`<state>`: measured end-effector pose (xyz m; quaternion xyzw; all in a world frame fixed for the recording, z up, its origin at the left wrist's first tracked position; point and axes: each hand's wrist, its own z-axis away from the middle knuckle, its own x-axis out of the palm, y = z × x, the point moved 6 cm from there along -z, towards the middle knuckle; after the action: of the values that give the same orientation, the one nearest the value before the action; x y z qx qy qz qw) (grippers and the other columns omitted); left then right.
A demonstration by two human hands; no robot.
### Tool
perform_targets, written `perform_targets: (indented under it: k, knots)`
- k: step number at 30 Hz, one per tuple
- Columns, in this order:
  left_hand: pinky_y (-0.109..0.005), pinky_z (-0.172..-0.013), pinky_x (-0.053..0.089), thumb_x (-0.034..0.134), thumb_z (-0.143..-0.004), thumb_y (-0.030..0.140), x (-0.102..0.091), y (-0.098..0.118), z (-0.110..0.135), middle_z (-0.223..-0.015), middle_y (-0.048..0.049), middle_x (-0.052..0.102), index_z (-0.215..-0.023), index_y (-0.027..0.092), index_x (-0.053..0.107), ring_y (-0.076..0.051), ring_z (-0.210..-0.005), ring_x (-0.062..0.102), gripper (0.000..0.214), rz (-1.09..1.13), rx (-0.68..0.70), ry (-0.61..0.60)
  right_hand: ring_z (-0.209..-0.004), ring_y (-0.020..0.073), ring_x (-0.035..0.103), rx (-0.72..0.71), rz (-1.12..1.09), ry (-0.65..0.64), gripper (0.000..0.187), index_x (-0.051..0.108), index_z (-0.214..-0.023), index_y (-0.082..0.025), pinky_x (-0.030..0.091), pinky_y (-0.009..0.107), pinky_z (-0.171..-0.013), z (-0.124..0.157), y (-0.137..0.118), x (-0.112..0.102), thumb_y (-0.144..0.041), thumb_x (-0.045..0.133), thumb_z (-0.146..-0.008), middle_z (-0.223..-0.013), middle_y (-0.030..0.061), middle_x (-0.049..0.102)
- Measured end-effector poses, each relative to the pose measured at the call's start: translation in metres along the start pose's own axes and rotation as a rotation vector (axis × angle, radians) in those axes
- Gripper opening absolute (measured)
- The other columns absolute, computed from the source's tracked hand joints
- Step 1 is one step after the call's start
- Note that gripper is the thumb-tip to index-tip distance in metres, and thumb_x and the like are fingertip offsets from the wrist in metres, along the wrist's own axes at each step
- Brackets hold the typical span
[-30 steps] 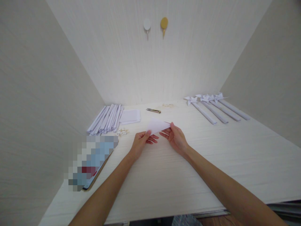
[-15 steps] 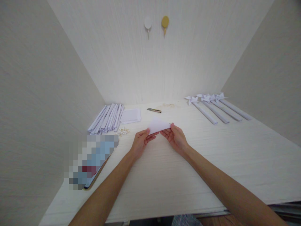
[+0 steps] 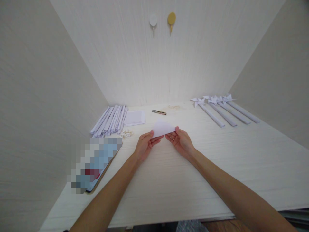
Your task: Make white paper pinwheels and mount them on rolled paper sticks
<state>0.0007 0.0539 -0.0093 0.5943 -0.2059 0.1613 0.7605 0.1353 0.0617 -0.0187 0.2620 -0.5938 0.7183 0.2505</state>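
Note:
Between my hands is a small sheet of white paper, folded into a triangle with its long edge toward me. My left hand pinches its left corner, thumb on top and fingers beneath. At the right corner, my right hand grips the paper the same way. Just beyond the paper lies a pair of thread snips with dark blades. A stack of white paper squares rests farther left.
Many rolled paper sticks lie piled at the left, near small white-and-tan bits. A phone-like device, partly pixelated, is beside my left forearm. Several paper pinwheels on sticks lie at right. Two hooks hang on the back wall.
The view has shifted slightly. Both hands keep hold of the folded paper in nearly the same place.

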Motion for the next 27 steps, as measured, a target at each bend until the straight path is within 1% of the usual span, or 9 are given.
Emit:
perform_targets:
  k: [2, 3, 5, 6, 8, 12, 15, 20, 27]
  knots:
    - [-0.020, -0.060, 0.051, 0.048, -0.081, 0.022, -0.011, 0.005, -0.003, -0.072, -0.0089, 0.069, -0.075, 0.010, 0.060, -0.014, -0.068, 0.066, 0.018, -0.010, 0.004, 0.063, -0.063, 0.0129, 0.064, -0.036, 0.026, 0.020, 0.025, 0.061, -0.070, -0.018, 0.050, 0.029, -0.069, -0.004, -0.007, -0.009, -0.033, 0.046, -0.083, -0.067, 0.0034, 0.069]
    - [-0.018, -0.059, 0.050, 0.047, -0.082, 0.023, -0.019, 0.009, -0.004, -0.067, -0.0080, 0.069, -0.070, 0.010, 0.058, -0.012, -0.065, 0.065, 0.021, -0.006, 0.022, 0.125, -0.067, 0.0132, 0.065, -0.076, 0.029, 0.044, 0.027, 0.061, -0.070, -0.019, 0.050, 0.029, -0.070, -0.007, -0.013, -0.015, -0.035, 0.045, -0.083, -0.069, 0.0036, 0.070]
    - [-0.017, -0.059, 0.049, 0.048, -0.082, 0.023, -0.032, 0.021, -0.006, -0.064, -0.0059, 0.068, -0.070, 0.012, 0.055, -0.010, -0.063, 0.065, 0.018, -0.008, 0.109, 0.211, -0.072, 0.0128, 0.065, -0.157, 0.014, 0.125, 0.028, 0.060, -0.067, -0.020, 0.049, 0.028, -0.071, -0.010, -0.024, -0.027, -0.036, 0.044, -0.084, -0.072, 0.0027, 0.070]
    - [-0.016, -0.058, 0.048, 0.049, -0.081, 0.024, -0.036, 0.025, -0.006, -0.063, -0.0054, 0.068, -0.070, 0.013, 0.054, -0.010, -0.063, 0.065, 0.016, -0.019, 0.139, 0.224, -0.075, 0.0128, 0.065, -0.171, 0.012, 0.148, 0.028, 0.060, -0.068, -0.020, 0.049, 0.027, -0.072, -0.011, -0.027, -0.030, -0.037, 0.044, -0.084, -0.074, 0.0026, 0.071]
    - [-0.016, -0.058, 0.048, 0.051, -0.080, 0.026, -0.037, 0.028, -0.006, -0.063, -0.0050, 0.068, -0.070, 0.013, 0.054, -0.011, -0.065, 0.065, 0.016, -0.034, 0.173, 0.254, -0.080, 0.0132, 0.064, -0.138, 0.026, 0.126, 0.029, 0.061, -0.072, -0.020, 0.049, 0.028, -0.074, -0.011, -0.026, -0.027, -0.040, 0.043, -0.083, -0.079, 0.0035, 0.071]
    - [-0.018, -0.055, 0.048, 0.058, -0.073, 0.031, -0.019, 0.018, -0.002, -0.068, -0.0060, 0.069, -0.069, 0.011, 0.056, -0.015, -0.068, 0.066, 0.020, -0.104, 0.184, 0.142, -0.085, 0.0142, 0.063, 0.017, 0.034, -0.041, 0.037, 0.063, -0.076, -0.018, 0.049, 0.027, -0.074, -0.002, -0.006, 0.000, -0.047, 0.041, -0.082, -0.086, 0.0063, 0.069]
    - [-0.021, -0.056, 0.049, 0.060, -0.070, 0.037, -0.008, 0.007, -0.001, -0.074, -0.0080, 0.069, -0.072, 0.010, 0.059, -0.018, -0.072, 0.066, 0.027, -0.161, 0.164, 0.044, -0.080, 0.0125, 0.063, 0.011, 0.011, -0.102, 0.029, 0.064, -0.081, -0.020, 0.049, 0.027, -0.074, 0.003, -0.001, 0.013, -0.045, 0.048, -0.079, -0.085, 0.0035, 0.069]
    - [-0.023, -0.058, 0.050, 0.060, -0.069, 0.040, -0.007, 0.002, -0.002, -0.079, -0.0106, 0.069, -0.076, 0.009, 0.061, -0.020, -0.074, 0.066, 0.031, -0.189, 0.146, 0.022, -0.077, 0.0118, 0.062, -0.010, 0.004, -0.110, 0.027, 0.065, -0.086, -0.020, 0.048, 0.028, -0.076, 0.003, -0.003, 0.013, -0.042, 0.054, -0.076, -0.084, 0.0025, 0.069]
    - [-0.022, -0.057, 0.050, 0.058, -0.073, 0.034, -0.005, 0.003, -0.001, -0.076, -0.0109, 0.069, -0.075, 0.009, 0.061, -0.018, -0.071, 0.066, 0.025, -0.175, 0.119, 0.040, -0.079, 0.0122, 0.063, -0.020, -0.012, -0.146, 0.023, 0.064, -0.081, -0.020, 0.048, 0.029, -0.080, 0.004, -0.002, 0.015, -0.040, 0.059, -0.072, -0.084, 0.0017, 0.069]
